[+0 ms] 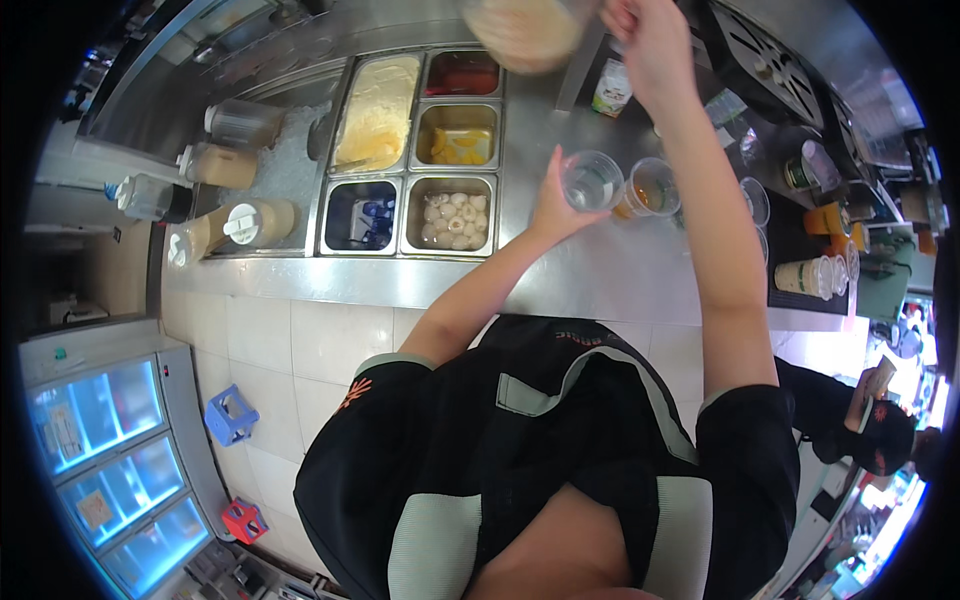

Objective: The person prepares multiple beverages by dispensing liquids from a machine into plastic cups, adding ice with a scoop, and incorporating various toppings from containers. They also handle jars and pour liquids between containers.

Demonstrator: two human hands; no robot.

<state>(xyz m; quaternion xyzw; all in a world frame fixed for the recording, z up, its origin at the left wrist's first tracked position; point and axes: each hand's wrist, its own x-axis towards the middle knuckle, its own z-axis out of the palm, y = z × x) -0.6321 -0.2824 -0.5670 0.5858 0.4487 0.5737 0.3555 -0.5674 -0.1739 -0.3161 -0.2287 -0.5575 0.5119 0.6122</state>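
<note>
My left hand is wrapped around an empty-looking clear plastic cup on the steel counter. Touching or nearly touching it on the right is a second clear cup with some orange-brown content. At the top of the view my right hand is closed on what looks like the handle of a clear container. That container is blurred, holds something pale and creamy, and is partly cut off by the picture's edge. Below my right hand stands a white-and-green carton.
Left of my hands, steel pans hold pale cream, orange pieces, round whitish fruit and blue items. Bottles stand in crushed ice. Filled cups occupy a dark mat at right. Another person stands behind.
</note>
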